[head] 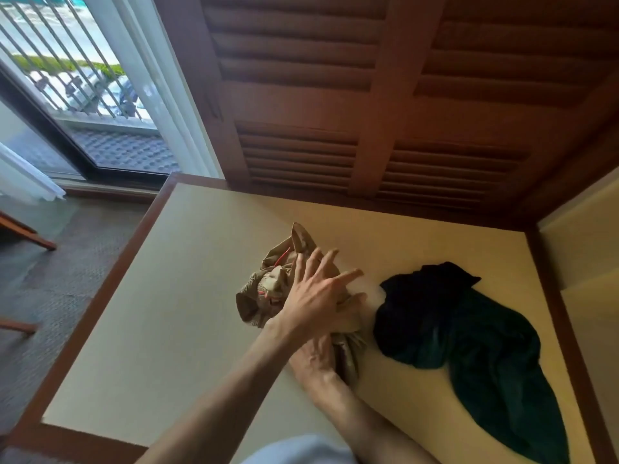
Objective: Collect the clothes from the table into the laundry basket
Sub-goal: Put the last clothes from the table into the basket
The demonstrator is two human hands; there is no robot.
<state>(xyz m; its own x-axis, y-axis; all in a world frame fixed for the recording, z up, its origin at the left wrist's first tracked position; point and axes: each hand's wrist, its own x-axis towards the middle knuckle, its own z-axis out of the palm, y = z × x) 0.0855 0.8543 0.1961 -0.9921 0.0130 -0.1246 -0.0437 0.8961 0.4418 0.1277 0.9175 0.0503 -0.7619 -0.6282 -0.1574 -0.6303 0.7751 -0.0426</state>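
Bench (167,296): I see a pale top with a dark wood rim, set against louvred wooden doors (368,95); a glass door (83,78) stands at far left.
Basket: I cannot find it anywhere in my view, so I cannot say which way the clothes must travel.
Green cloth (485,346): the biggest garment, dark, lying on the bench on the right side; its long axis runs from the middle of the bench down toward the near right corner. No hand touches it.
Tan cloth (268,289): a crumpled bundle with red marks near the bench's centre, just left of the green cloth, with something pale showing between the two.
Left hand (318,296): it lies across the top of the tan cloth with its fingers (348,274) spread and nearly straight, pointing toward the green cloth; I read this as pressing or gathering, not gripping.
Right hand (315,356): it sits beneath the left forearm at the near edge of the tan cloth; its fingers are hidden in the folds, so I cannot tell whether they hold the fabric.
Key relation: both hands are on the tan cloth, the arms crossed, and the green cloth lies to the right beyond the left fingertips.
My judgement: the tan cloth gets bunched and lifted first; the green one waits.
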